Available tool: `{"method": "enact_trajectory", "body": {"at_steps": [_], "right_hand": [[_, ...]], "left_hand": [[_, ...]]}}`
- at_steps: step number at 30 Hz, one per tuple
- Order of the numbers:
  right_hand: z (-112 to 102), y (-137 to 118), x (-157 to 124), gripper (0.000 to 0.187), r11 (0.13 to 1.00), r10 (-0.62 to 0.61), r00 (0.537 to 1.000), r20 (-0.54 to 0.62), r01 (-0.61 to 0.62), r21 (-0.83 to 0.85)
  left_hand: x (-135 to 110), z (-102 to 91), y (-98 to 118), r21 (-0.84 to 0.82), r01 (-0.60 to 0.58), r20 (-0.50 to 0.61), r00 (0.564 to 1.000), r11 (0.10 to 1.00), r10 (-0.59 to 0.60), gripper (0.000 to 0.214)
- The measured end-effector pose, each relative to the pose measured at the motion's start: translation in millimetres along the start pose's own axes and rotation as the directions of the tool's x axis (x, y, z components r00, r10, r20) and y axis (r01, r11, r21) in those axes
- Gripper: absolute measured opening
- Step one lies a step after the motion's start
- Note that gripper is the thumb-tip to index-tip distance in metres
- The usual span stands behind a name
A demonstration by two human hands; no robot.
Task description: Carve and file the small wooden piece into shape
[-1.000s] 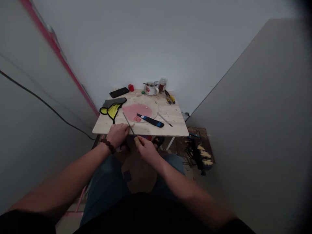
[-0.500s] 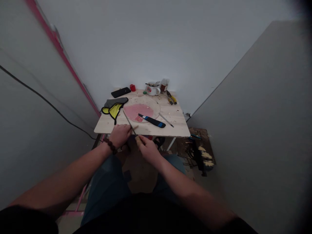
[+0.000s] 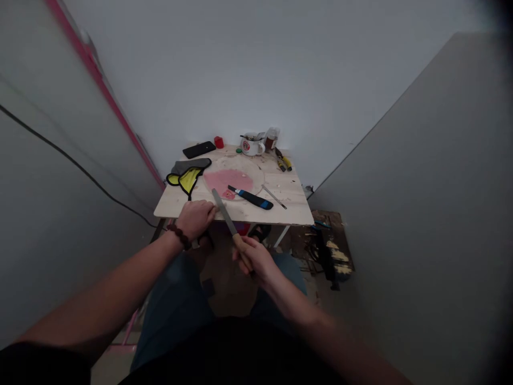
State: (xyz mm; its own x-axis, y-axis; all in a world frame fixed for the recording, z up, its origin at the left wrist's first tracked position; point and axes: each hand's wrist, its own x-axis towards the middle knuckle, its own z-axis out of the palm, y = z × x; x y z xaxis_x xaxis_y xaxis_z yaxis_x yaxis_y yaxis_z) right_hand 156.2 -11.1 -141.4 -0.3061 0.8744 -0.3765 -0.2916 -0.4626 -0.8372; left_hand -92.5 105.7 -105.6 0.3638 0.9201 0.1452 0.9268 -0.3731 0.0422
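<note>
My right hand (image 3: 254, 259) is closed around the wooden handle of a flat file (image 3: 225, 213). Its grey blade points up and left, with the tip over the front of the table. Just left of the blade, my left hand (image 3: 195, 219) rests at the table's front edge, fingers closed on a thin wooden stick (image 3: 217, 208). Most of that stick is hidden by the fingers and the file. Beyond the blade lies a blue and black utility knife (image 3: 252, 198), partly over a round board (image 3: 256, 170) with a pink patch.
On the wooden table (image 3: 296, 214) are a grey and yellow cloth (image 3: 188, 174), a black phone (image 3: 199, 149), a red cap (image 3: 218, 142), a white mug (image 3: 251, 145), a jar (image 3: 271, 139), pliers (image 3: 284, 160) and a thin blade (image 3: 274, 197). A lower bench (image 3: 332, 219) with tools stands right.
My right hand has drawn the file back toward me and to the right, and its flat face now shows. My left hand has stayed nearly in place; less of the stick shows.
</note>
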Motion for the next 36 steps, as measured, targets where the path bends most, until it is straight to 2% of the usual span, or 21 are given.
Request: {"method": "enact_trajectory", "body": {"at_steps": [4,8,11,14,17,21,23,25,27,32,34,36], "right_hand": [[2,12,-22,0.066,0.999,0.052,0.998,-0.037,-0.052,0.003],[5,13,-41,0.062,0.994,0.080,0.993,-0.085,-0.085,-0.064],[12,3,-31,0.061,0.993,0.064,0.995,-0.080,-0.072,-0.096],[23,-11,-2,0.058,0.994,0.045,0.998,-0.051,-0.050,-0.100],[30,-14,16,0.055,0.990,0.033,0.997,-0.074,-0.043,-0.136],[18,6,-7,0.059,0.982,0.041,0.993,-0.113,-0.061,-0.178],[10,16,-23,0.064,0.988,0.059,0.994,-0.093,-0.071,-0.137],[7,19,-28,0.066,0.991,0.063,0.996,-0.069,-0.071,-0.111],[10,13,-17,0.064,0.992,0.047,0.997,-0.056,-0.053,-0.117],[29,-8,29,0.056,0.981,-0.029,0.999,-0.042,0.021,-0.194],[29,-5,29,0.054,0.968,-0.041,0.997,-0.059,0.025,-0.248],[21,5,13,0.055,0.958,-0.040,0.996,-0.082,0.015,-0.287]], "left_hand": [[2,2.0,-3,0.011,-0.010,0.009,1.000,1.000,0.009,0.047],[3,3.3,-4,0.020,-0.055,0.027,0.998,0.998,0.055,0.048],[1,3.7,-3,0.013,-0.088,0.043,0.995,0.996,0.087,0.046],[0,2.6,-1,-0.018,-0.128,0.061,0.990,0.992,0.129,0.043],[0,0.4,0,-0.024,-0.108,0.075,0.991,0.994,0.109,0.043],[3,-1.8,0,-0.002,-0.032,0.077,0.997,0.999,0.032,0.045],[4,-2.4,-1,0.004,-0.035,0.073,0.997,0.999,0.035,0.045],[4,-2.9,-1,0.007,-0.047,0.069,0.997,0.999,0.046,0.045],[3,-3.7,-1,0.011,-0.060,0.066,0.996,0.998,0.059,0.046],[4,-6.0,-2,-0.007,-0.082,0.069,0.994,0.997,0.082,0.045],[5,-5.6,-2,-0.015,-0.062,0.061,0.996,0.998,0.063,0.045],[5,-4.2,-2,-0.018,-0.053,0.057,0.997,0.998,0.054,0.045]]}}
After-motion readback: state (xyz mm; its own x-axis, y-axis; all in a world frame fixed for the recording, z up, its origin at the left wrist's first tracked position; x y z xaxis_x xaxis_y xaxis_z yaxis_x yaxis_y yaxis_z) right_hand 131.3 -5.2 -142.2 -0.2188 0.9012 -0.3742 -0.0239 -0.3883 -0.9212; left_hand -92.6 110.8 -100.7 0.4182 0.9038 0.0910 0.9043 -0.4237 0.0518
